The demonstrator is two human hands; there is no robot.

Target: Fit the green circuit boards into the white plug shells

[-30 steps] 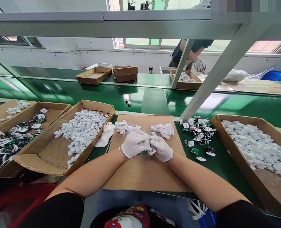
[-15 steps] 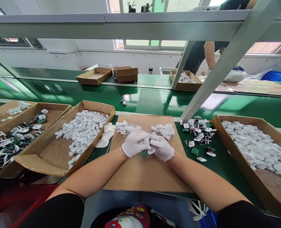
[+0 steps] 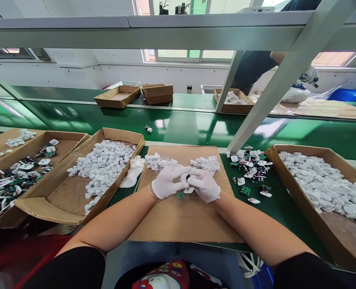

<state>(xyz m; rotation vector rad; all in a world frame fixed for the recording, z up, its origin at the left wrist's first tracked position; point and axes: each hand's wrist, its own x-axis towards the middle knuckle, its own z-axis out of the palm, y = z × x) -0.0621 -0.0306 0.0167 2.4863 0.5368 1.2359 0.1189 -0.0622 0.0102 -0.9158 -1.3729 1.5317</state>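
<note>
My left hand and my right hand, both in white gloves, meet over the brown cardboard sheet. Their fingers pinch together on a small white plastic housing, mostly hidden by the gloves, with a dark bit showing between the fingertips. Just below the fingers hang a small green circuit board and a white oval piece. Beyond my hands lie two heaps of white plastic parts, a left heap and a right heap.
Left stand a box of white housings and a box of wired boards. Loose wired boards lie right, beside a box of white covers. Beyond runs a green belt; a slanted metal post rises right. Another person works behind.
My fingers have shifted slightly around the piece, with the hands still together. A small part on the green belt has moved left. The other person's hand behind has moved right.
</note>
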